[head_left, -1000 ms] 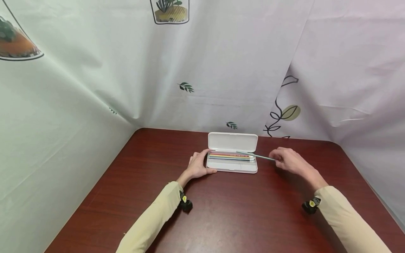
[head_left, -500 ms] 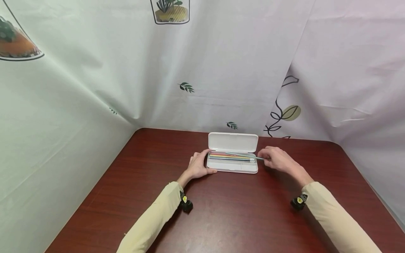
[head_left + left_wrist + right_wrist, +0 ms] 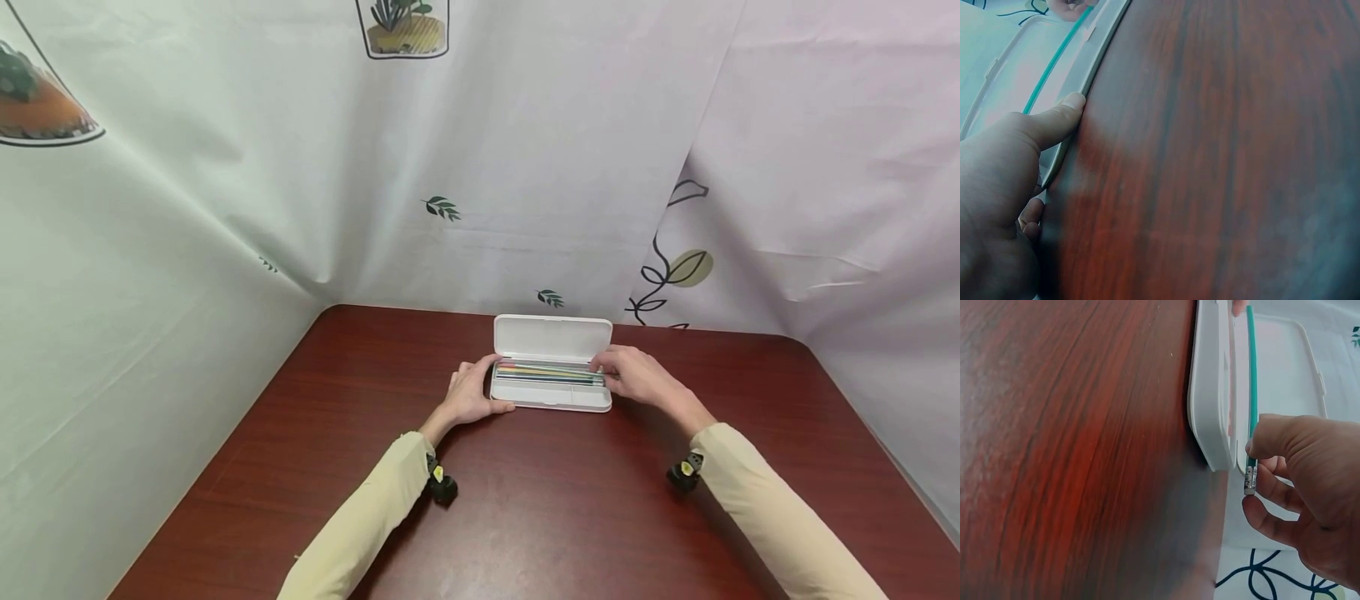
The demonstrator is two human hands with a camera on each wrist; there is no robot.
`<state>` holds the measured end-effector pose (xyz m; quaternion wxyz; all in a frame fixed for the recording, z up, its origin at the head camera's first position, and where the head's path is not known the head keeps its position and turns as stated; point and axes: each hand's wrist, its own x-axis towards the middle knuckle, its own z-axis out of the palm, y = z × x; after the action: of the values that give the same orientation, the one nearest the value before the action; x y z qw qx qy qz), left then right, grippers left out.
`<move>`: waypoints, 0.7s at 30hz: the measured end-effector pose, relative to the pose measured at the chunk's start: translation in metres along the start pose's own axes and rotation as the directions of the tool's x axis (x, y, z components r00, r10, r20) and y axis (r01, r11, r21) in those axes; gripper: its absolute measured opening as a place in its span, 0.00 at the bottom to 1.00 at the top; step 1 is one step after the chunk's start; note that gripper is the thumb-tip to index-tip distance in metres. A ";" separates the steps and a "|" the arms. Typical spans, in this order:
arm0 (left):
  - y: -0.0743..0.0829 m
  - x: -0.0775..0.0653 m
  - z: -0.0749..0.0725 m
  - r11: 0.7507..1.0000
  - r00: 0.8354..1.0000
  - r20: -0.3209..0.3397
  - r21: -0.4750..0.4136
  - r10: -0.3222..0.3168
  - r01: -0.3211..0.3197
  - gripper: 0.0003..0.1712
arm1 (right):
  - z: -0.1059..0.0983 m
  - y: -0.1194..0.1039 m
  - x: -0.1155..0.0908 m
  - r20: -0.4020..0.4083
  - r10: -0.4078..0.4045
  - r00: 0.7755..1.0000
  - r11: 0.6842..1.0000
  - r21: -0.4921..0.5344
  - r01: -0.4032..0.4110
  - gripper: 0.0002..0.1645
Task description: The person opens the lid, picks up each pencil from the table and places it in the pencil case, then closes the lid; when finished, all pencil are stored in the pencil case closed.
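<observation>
A white pencil case [image 3: 531, 394] stands on the table, its lid [image 3: 552, 337] raised at the back. Several coloured pencils [image 3: 543, 379] lie side by side inside. My left hand [image 3: 468, 395] grips the case's left end, thumb on the front rim and fingers around the far side. At the right end, my right hand [image 3: 640, 377] pinches a green pencil [image 3: 1252, 381] between thumb and fingers, near its eraser end. In the right wrist view the pencil runs lengthwise along the case, above its rim. Whether its far tip touches the other pencils cannot be told.
The dark reddish wooden table [image 3: 555, 500] extends in front of and beside the case. A pale patterned cloth [image 3: 480, 167] hangs behind and along the sides. A small undivided-looking front section [image 3: 588, 397] of the case lies at its right.
My right hand has moved left with the green pencil, bringing it from past the case's right end to over the row of pencils. The left hand has stayed on the case.
</observation>
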<state>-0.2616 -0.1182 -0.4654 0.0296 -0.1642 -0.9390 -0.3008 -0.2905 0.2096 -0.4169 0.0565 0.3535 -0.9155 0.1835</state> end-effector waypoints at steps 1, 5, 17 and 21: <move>0.000 0.000 0.000 1.000 1.000 0.001 0.000 -0.001 0.001 0.53 | 0.000 -0.001 0.001 0.004 -0.003 1.000 1.000 -0.002 0.003 0.15; 0.000 0.000 0.000 1.000 1.000 -0.001 -0.003 -0.004 0.004 0.53 | 0.002 -0.003 0.004 0.014 -0.017 1.000 1.000 -0.009 0.017 0.16; 0.001 0.000 0.000 1.000 1.000 0.001 -0.004 -0.001 0.001 0.53 | 0.007 -0.009 0.014 0.028 -0.035 0.999 0.999 -0.005 0.035 0.16; 0.002 -0.001 -0.001 1.000 1.000 0.002 -0.003 0.001 -0.001 0.53 | 0.009 -0.012 0.016 0.026 -0.038 0.999 0.999 -0.009 0.039 0.16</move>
<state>-0.2603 -0.1174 -0.4640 0.0283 -0.1651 -0.9385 -0.3018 -0.2940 0.1880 -0.4178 0.0497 0.3732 -0.9101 0.1732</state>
